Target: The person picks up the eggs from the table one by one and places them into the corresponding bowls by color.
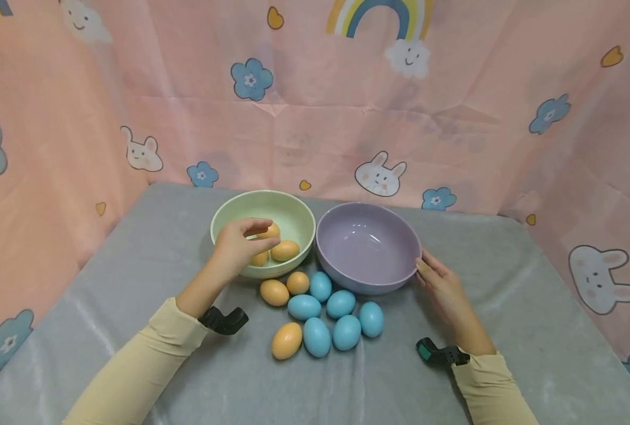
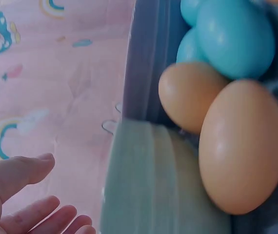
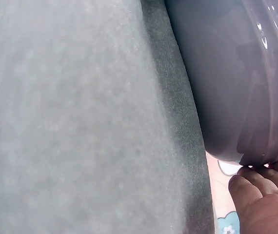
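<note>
My left hand (image 1: 235, 247) hovers over the green bowl (image 1: 220, 217), its thumb and fingers apart with nothing between them. Inside that bowl lie several orange eggs (image 1: 285, 251). In the left wrist view the same hand (image 2: 24, 195) shows beyond the bowl's outer wall (image 2: 139, 180), its fingers spread. To the right stands a purple bowl (image 1: 368, 248) with a bare inside. My right hand (image 1: 444, 289) touches its right side at the rim; in the right wrist view extended fingers (image 3: 256, 183) rest against the outer wall.
In front of the bowls, several blue eggs (image 1: 317, 337) and 3 orange eggs (image 1: 287, 340) lie clustered on the grey cloth (image 1: 389, 383). Two orange eggs sit close against the green bowl's front. A pink patterned curtain (image 1: 304, 136) hangs behind and on both sides.
</note>
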`<state>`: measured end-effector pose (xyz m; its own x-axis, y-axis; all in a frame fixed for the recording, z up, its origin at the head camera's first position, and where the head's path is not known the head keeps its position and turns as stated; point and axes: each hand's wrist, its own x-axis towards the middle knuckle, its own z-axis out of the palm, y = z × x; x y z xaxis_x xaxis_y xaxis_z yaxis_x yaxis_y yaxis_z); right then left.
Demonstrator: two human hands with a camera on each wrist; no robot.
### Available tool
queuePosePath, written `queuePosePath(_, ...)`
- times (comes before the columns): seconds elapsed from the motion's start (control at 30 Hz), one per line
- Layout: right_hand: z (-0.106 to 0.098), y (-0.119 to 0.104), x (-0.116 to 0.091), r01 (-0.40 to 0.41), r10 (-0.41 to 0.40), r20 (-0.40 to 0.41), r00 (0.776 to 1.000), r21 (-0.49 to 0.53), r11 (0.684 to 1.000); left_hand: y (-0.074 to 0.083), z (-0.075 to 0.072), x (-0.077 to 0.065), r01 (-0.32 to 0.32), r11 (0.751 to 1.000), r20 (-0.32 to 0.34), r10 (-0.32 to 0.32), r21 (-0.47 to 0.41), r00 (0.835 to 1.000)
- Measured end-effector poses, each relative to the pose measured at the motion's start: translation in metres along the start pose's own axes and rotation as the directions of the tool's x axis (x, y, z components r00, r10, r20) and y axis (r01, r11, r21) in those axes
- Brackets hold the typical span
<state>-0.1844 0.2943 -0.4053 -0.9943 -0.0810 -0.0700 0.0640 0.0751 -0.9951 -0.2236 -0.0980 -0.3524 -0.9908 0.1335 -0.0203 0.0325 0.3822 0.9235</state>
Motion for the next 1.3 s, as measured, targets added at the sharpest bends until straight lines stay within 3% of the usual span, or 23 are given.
queuePosePath(0.27, 0.0, 0.0, 0.001, -0.002, 0.002, 0.003, 1.0, 0.007, 1.0, -0.002, 0.005, -0.036, -0.003, 0.997, 0.025, 0.005, -0.073, 1.0)
queuePosePath(0.47, 0.0, -0.001, 0.001, 0.0, 0.0, -0.001, 1.0, 0.006, 1.0, -0.006, 0.006, -0.056, 0.031, 0.996, 0.05, -0.027, -0.084, 0.998)
queuePosePath(0.9, 0.0, 0.006, 0.003, 0.002, -0.002, 0.006, 1.0, 0.0, 1.0, -0.022, 0.017, -0.085, 0.015, 0.993, 0.136, 0.0, -0.114, 0.991)
queuePosePath(1.3, -0.002, 0.005, 0.002, 0.007, -0.007, 0.004, 1.0, 0.007, 1.0, -0.031, 0.026, -0.1, 0.029, 0.987, 0.21, 0.005, -0.156, 0.978)
